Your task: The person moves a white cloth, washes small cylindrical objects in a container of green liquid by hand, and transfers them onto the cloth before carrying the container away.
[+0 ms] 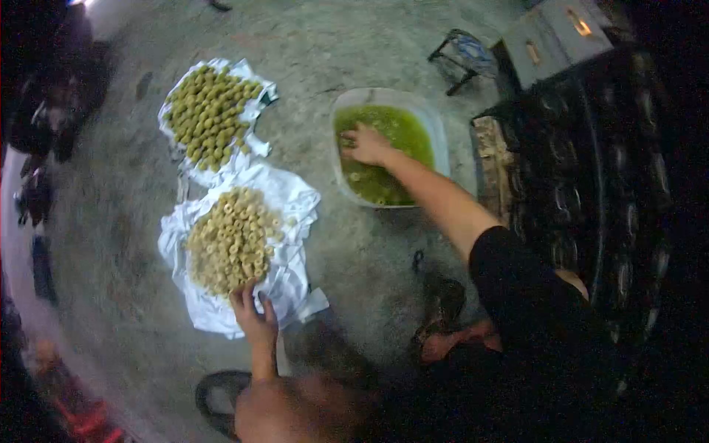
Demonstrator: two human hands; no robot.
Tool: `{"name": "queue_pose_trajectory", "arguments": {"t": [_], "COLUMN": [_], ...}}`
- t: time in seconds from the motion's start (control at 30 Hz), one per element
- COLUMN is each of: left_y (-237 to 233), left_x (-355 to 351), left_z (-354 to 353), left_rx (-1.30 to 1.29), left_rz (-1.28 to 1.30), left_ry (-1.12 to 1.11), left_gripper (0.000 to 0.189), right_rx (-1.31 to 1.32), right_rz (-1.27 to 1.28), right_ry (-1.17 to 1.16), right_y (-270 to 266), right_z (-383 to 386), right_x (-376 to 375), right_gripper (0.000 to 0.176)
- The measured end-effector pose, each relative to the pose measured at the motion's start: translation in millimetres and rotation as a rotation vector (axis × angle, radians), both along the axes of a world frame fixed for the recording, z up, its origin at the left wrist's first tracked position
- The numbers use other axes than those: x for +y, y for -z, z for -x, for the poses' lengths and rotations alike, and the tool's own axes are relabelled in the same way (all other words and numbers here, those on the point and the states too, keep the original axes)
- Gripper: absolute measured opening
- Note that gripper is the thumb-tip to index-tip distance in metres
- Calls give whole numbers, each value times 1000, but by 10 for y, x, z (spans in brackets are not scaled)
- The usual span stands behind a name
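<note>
By the pale rings (233, 240), the left grip (255, 311) spreads partly open.

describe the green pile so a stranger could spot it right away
Left of the tub of green liquid, white cloth lies on the floor. The green pile sits at its far end, its round pieces unlike the nearer heap of pale rings.

Plain black short sleeve (517, 273) right of centre, loose and wide, its hem a clean dark edge, right forearm (436, 192) bare below it, right hand (367, 145) and left hand (256, 317) ungloved, dark clothing (473, 399) along the lower frame, details lost in shadow.
</note>
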State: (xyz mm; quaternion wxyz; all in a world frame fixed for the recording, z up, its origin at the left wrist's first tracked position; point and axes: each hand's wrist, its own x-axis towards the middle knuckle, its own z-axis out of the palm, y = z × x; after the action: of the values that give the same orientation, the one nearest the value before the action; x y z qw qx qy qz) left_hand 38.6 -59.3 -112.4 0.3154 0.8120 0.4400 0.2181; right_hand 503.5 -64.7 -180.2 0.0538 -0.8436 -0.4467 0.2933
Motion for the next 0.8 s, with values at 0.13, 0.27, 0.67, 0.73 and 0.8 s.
{"name": "queue_pose_trajectory", "arguments": {"t": [0.13,0.27,0.67,0.73,0.8], "left_y": [72,107,85,59,68], "left_x": [-24,-64,-224,-229,-248], "left_z": [65,77,4,-6,-50], "left_rx": [86,161,-23,-51,-57], "left_rz": [117,88,214,246,263], "left_ry": [-66,-35,62,61,64], "left_gripper": [35,35,34,33,34], "right_rx": [-46,148,663,696,674], "right_rz": [-29,-165,-15,-144,-255], "right_ry": [-63,5,232,293,358], "right_y": [29,-26,-74,-12,52], "right_z": [234,374,284,363,481], "right_x": [-229,-459,-575,-578,-608], "right_gripper": [70,61,52,55,57]}}
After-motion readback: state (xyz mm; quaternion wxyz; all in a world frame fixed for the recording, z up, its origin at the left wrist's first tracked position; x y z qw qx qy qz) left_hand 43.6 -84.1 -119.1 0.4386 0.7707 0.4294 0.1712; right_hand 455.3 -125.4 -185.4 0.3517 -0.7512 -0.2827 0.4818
